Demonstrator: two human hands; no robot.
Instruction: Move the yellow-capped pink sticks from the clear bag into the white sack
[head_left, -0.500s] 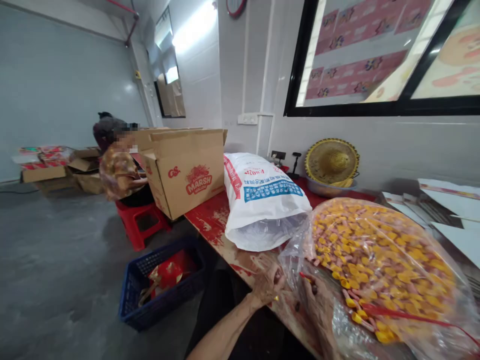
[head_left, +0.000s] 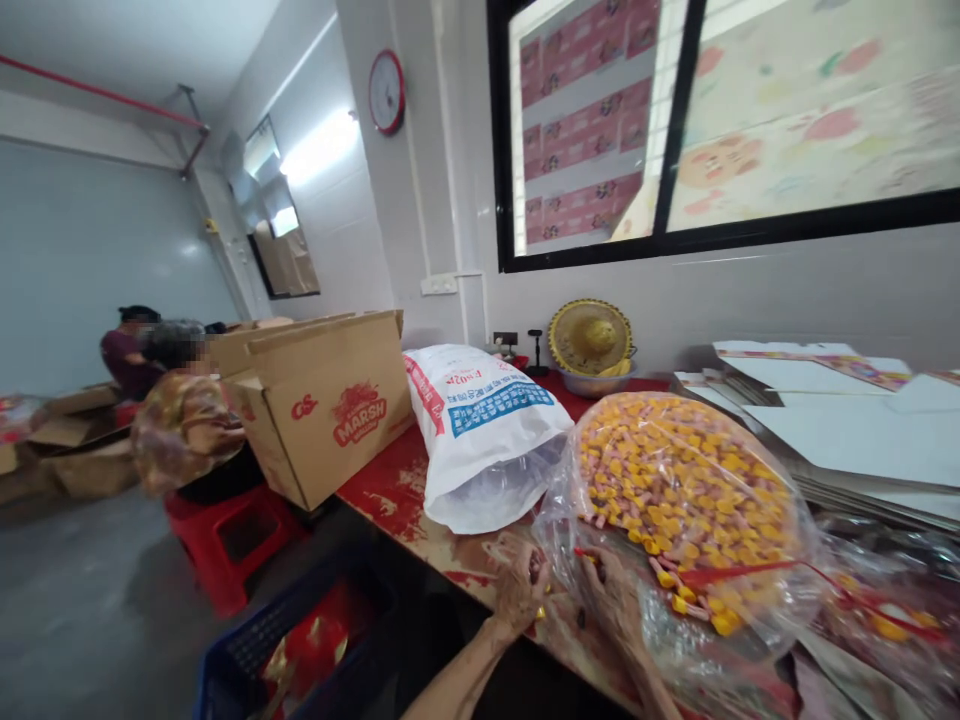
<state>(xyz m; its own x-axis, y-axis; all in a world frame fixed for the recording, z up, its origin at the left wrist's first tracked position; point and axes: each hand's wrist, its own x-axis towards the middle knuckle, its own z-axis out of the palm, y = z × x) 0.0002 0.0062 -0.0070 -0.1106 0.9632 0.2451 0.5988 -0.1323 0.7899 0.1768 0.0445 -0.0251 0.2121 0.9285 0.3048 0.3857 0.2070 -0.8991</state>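
A big clear plastic bag (head_left: 697, 490) full of small yellow and pink pieces lies on the worn red table (head_left: 390, 490) in front of me. My left hand (head_left: 521, 590) is at the bag's open mouth with its fingers curled around something small and dark. My right hand (head_left: 611, 595) sits partly inside the clear plastic at the same opening, pinching the film. A red string (head_left: 742, 572) crosses the bag near my right hand.
A white woven sack (head_left: 480, 430) lies left of the bag, then an open MARSH carton (head_left: 330, 410). Flat white cardboard sheets (head_left: 847, 420) are stacked at right. A woven hat (head_left: 590, 340) rests by the wall. A blue crate (head_left: 277, 650) stands on the floor. Two people sit at far left, one on a red stool (head_left: 225, 540).
The view has swung up and right, so everything has shifted left in the picture. Both hands stay at the bag's mouth, now closer together.
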